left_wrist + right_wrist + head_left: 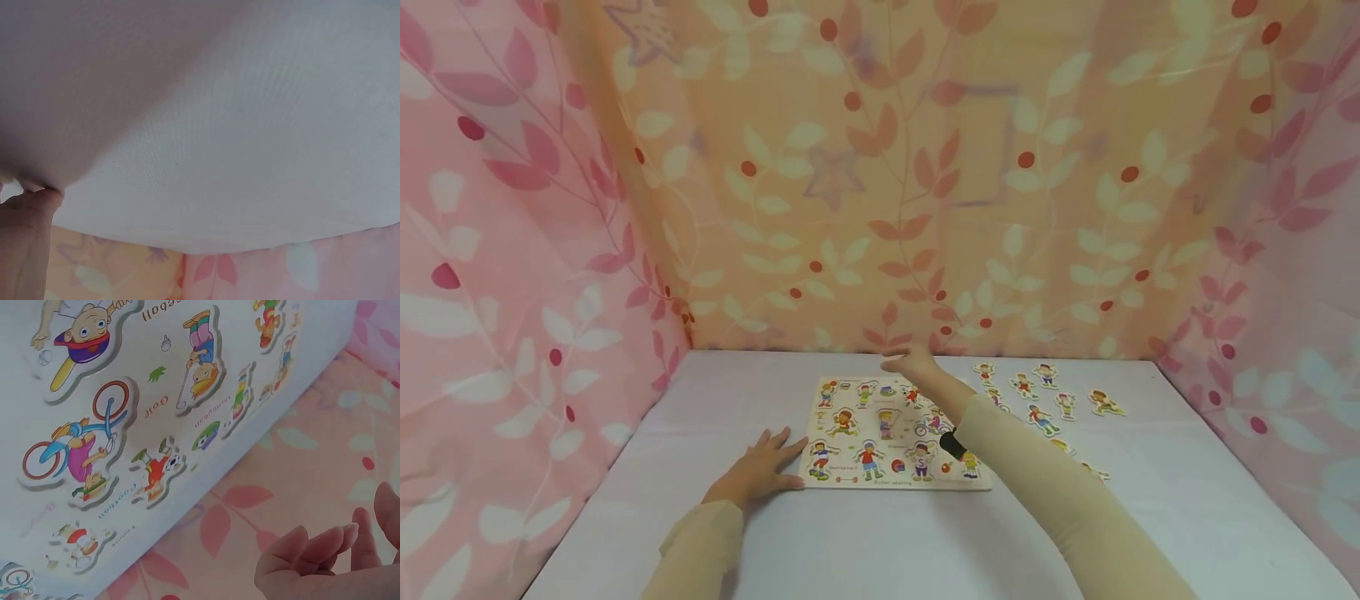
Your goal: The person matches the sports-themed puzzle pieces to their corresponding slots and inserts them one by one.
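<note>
With twelve o'clock at the far edge, a puzzle board [867, 429] lies flat near the centre of the white worktop [850, 550]. The two hands are well apart. The left hand [767, 465] lies palm down with fingers spread at the board's nine o'clock side, its fingertips at the edge; whether they touch is hard to tell. The right hand [913, 364] is raised toward the board's one o'clock edge, its fingers loosely bent and the thumb separate, with nothing in its grasp. The right sleeve [1037, 475] crosses in from five o'clock, hiding part of the board.

The board carries figure-shaped hollows with sports pictures, among them a cyclist [75, 447] and a golfer [201, 365].

From the board's two to four o'clock, loose figure pieces [1041, 419] are scattered, some partly behind the sleeve. Leaf-patterned cloth hangs at twelve [760, 275], nine [512, 375] and three o'clock [1277, 333].
</note>
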`<state>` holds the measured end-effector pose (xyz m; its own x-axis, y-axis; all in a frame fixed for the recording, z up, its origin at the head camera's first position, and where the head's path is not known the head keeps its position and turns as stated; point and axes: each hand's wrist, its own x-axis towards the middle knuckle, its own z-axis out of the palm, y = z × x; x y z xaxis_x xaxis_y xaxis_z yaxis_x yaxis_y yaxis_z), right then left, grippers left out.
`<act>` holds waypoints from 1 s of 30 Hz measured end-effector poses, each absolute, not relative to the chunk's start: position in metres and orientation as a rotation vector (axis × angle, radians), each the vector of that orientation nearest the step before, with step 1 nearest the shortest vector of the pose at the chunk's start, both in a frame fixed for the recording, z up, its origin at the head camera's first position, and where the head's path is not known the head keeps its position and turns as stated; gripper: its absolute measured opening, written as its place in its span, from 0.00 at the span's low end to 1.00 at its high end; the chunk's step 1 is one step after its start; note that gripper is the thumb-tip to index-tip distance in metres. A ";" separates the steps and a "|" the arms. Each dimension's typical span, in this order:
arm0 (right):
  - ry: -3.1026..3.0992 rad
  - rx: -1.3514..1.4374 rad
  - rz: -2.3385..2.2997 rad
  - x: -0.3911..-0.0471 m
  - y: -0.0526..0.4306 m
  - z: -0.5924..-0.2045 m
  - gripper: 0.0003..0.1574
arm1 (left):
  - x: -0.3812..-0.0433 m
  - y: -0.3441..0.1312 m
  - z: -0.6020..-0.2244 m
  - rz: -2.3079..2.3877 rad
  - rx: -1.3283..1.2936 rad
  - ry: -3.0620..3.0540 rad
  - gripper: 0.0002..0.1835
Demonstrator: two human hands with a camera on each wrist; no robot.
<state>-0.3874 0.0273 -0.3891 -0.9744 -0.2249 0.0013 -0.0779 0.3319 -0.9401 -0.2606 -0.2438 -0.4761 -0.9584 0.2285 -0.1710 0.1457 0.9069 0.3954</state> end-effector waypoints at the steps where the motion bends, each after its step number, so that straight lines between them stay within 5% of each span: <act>1: 2.461 -0.283 -1.711 -0.386 0.032 -0.388 0.19 | -0.261 -0.244 -0.477 0.564 0.285 2.859 0.42; 30: 2.695 -0.342 -1.523 -0.347 0.130 -0.353 0.20 | -0.263 -0.246 -0.481 0.558 0.320 2.874 0.43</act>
